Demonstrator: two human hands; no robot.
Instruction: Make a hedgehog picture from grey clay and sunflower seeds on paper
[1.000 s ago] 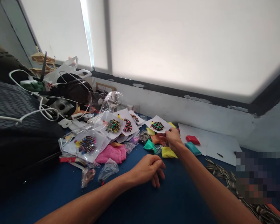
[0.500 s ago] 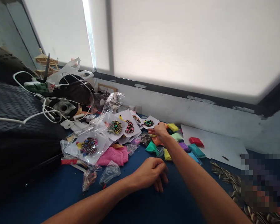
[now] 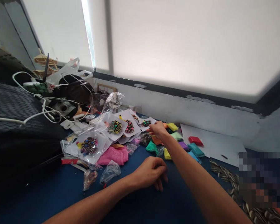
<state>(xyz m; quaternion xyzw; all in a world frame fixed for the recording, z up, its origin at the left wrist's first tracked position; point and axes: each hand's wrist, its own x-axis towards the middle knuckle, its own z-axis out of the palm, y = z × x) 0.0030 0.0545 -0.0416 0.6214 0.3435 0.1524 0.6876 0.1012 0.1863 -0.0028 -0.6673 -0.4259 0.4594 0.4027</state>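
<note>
My right hand (image 3: pixel 159 130) reaches to the far side of the table, its fingers closed at the right edge of a white paper sheet (image 3: pixel 151 120). On that sheet sits a small craft piece of dark striped seeds with green dots (image 3: pixel 147 123). My left hand (image 3: pixel 151 174) rests in front over the blue table, fingers loosely bent and apart, with nothing in it. Left of my right hand are similar papers carrying a seed craft with pink dots (image 3: pixel 129 126), one with green and yellow (image 3: pixel 115 127), and one with blue and purple (image 3: pixel 89 146).
Coloured clay packets (image 3: pixel 177 137) lie beneath and beside my right wrist. A red packet (image 3: pixel 196 141) rests on white paper (image 3: pixel 226 147) at the right, near striped seeds (image 3: pixel 226 174). Pink cloth (image 3: pixel 114 155), clear bags (image 3: pixel 110 171), cables and a black bag (image 3: pixel 21 124) fill the left.
My right hand has shifted slightly left, and the paper with the green-dotted seed piece has slid left with it. My left hand stays in place.
</note>
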